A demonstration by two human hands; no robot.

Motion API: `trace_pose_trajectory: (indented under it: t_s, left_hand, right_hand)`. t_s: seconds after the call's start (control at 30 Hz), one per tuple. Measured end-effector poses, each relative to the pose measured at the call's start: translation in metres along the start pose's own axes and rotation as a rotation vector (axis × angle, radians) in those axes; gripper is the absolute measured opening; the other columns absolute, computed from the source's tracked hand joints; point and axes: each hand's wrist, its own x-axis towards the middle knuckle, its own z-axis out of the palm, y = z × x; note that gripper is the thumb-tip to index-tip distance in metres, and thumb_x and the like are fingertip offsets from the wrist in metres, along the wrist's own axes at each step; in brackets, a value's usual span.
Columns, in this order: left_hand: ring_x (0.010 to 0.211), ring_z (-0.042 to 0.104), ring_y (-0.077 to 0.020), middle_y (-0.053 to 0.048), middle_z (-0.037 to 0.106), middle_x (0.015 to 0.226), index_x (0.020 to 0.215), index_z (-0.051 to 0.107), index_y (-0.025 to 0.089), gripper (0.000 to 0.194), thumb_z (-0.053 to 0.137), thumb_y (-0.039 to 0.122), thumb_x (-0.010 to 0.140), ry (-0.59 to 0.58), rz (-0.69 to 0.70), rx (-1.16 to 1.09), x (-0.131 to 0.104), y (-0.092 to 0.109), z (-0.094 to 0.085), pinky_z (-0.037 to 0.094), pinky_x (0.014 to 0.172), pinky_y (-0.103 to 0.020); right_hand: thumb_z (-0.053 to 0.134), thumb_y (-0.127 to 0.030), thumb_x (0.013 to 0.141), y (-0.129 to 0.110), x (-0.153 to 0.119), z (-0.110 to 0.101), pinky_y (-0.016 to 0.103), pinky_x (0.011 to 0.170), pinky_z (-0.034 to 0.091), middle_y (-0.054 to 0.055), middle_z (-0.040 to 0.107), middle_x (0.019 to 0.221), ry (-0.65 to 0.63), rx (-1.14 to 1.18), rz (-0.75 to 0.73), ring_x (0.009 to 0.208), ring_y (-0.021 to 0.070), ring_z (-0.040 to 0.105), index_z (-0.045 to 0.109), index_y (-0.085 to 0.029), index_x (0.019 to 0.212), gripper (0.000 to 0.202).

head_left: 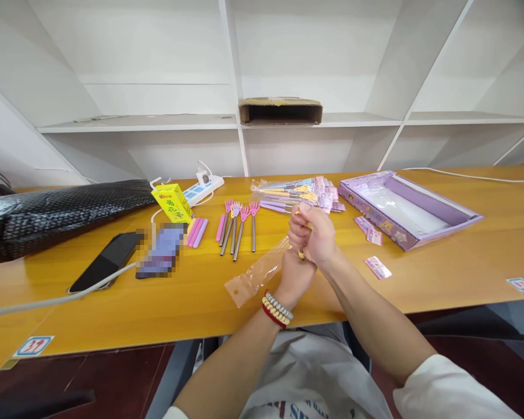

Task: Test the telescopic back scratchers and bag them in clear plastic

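Observation:
My left hand (pixel 297 272) and my right hand (pixel 313 234) meet above the front middle of the table, right above left. Both are closed round a small yellow piece that shows only in bits between the fingers. A clear plastic sleeve (pixel 257 273) lies beside my left hand, its near end flat on the wood. Left of the hands are several metal rods with pink and purple claw heads (pixel 243 216), and pink, purple and yellow tubes (pixel 197 233). Behind the hands lies a pile of bagged claw sticks (pixel 297 191).
An open purple box (pixel 408 209) stands at the right, with small pink cards (pixel 378 267) near it. At the left are a yellow drink carton (pixel 172 203), a power strip (pixel 205 189), a black phone (pixel 107 261), a white cable and a black wrapped roll (pixel 65 215).

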Motion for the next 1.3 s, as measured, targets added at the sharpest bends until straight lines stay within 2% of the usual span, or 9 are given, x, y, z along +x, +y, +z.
trace_pose_trajectory:
  t_s: [0.13, 0.27, 0.37, 0.47, 0.57, 0.7, 0.87, 1.1, 1.3]
  left_hand:
    - [0.051, 0.028, -0.0068, 0.006, 0.034, 0.054, 0.058, 0.036, 0.018, 0.019, 0.054, 0.013, 0.063, -0.055, 0.073, 0.111, 0.002, 0.004, -0.004, 0.024, 0.047, -0.021]
    - [0.047, 0.037, -0.0066, 0.006, 0.042, 0.058, 0.080, 0.043, 0.020, 0.013, 0.053, 0.022, 0.071, -0.145, -0.056, 0.093, 0.007, 0.017, -0.019, 0.030, 0.046, -0.020]
    - [0.045, 0.043, -0.0078, 0.005, 0.048, 0.060, 0.089, 0.047, 0.018, 0.017, 0.050, 0.027, 0.075, -0.259, -0.083, 0.195, 0.016, 0.038, -0.038, 0.032, 0.044, -0.020]
    - [0.051, 0.051, -0.0104, 0.000, 0.057, 0.068, 0.092, 0.055, 0.017, 0.024, 0.053, 0.034, 0.075, -0.304, 0.039, 0.444, 0.034, 0.061, -0.062, 0.036, 0.048, -0.022]
    - [0.056, 0.053, -0.0127, -0.001, 0.062, 0.069, 0.092, 0.063, 0.019, 0.029, 0.049, 0.041, 0.079, -0.343, 0.196, 0.723, 0.056, 0.075, -0.091, 0.035, 0.050, -0.022]
    - [0.071, 0.058, -0.0158, -0.002, 0.068, 0.083, 0.096, 0.066, 0.021, 0.034, 0.046, 0.045, 0.081, -0.375, 0.311, 0.909, 0.076, 0.071, -0.125, 0.040, 0.063, -0.024]
    - [0.078, 0.060, -0.0169, -0.002, 0.069, 0.091, 0.098, 0.065, 0.022, 0.038, 0.041, 0.048, 0.084, -0.263, 0.382, 1.049, 0.076, 0.046, -0.147, 0.041, 0.070, -0.026]
    - [0.086, 0.060, -0.0203, -0.006, 0.066, 0.093, 0.110, 0.058, 0.022, 0.041, 0.028, 0.043, 0.091, -0.211, 0.563, 1.438, 0.065, 0.029, -0.144, 0.040, 0.075, -0.031]
    - [0.076, 0.057, -0.0172, -0.005, 0.061, 0.088, 0.123, 0.050, 0.025, 0.041, 0.025, 0.035, 0.093, -0.216, 0.650, 1.538, 0.062, 0.025, -0.137, 0.039, 0.067, -0.029]
  right_hand:
    - [0.051, -0.055, 0.073, -0.009, 0.016, -0.016, 0.017, 0.032, 0.016, -0.010, 0.020, 0.042, -0.041, 0.049, 0.141, 0.033, 0.0036, 0.015, 0.034, -0.020, 0.057, 0.042]
    - [0.047, -0.054, 0.076, -0.025, 0.029, -0.048, 0.023, 0.042, 0.039, -0.005, 0.039, 0.042, -0.011, 0.064, 0.144, 0.039, 0.0107, 0.044, 0.047, -0.018, 0.062, 0.038]
    - [0.047, -0.051, 0.079, -0.031, 0.035, -0.075, 0.028, 0.053, 0.048, 0.000, 0.054, 0.050, 0.060, 0.024, 0.128, 0.052, 0.0155, 0.058, 0.054, -0.016, 0.067, 0.037]
    - [0.049, -0.048, 0.081, -0.026, 0.041, -0.097, 0.027, 0.054, 0.050, 0.005, 0.065, 0.066, 0.090, 0.000, 0.127, 0.057, 0.0154, 0.062, 0.059, -0.015, 0.075, 0.035]
    - [0.051, -0.047, 0.082, -0.011, 0.045, -0.110, 0.024, 0.049, 0.049, 0.008, 0.068, 0.075, 0.120, 0.008, 0.123, 0.059, 0.0151, 0.064, 0.059, -0.014, 0.079, 0.034]
    - [0.056, -0.051, 0.078, 0.016, 0.049, -0.114, 0.021, 0.040, 0.044, 0.010, 0.069, 0.072, 0.173, -0.079, 0.153, 0.052, 0.0148, 0.063, 0.058, -0.013, 0.077, 0.038]
    - [0.058, -0.058, 0.073, 0.041, 0.047, -0.112, 0.017, 0.031, 0.028, 0.008, 0.066, 0.062, 0.150, -0.266, 0.171, 0.040, 0.0105, 0.055, 0.055, -0.013, 0.068, 0.045]
    - [0.052, -0.061, 0.075, 0.055, 0.038, -0.098, 0.017, 0.030, 0.023, 0.002, 0.063, 0.056, 0.121, -0.351, 0.108, 0.035, 0.0085, 0.049, 0.052, -0.016, 0.075, 0.045]
    - [0.053, -0.059, 0.074, 0.058, 0.032, -0.087, 0.018, 0.031, 0.025, -0.003, 0.058, 0.047, 0.108, -0.456, 0.107, 0.030, 0.0081, 0.044, 0.043, -0.020, 0.076, 0.041]
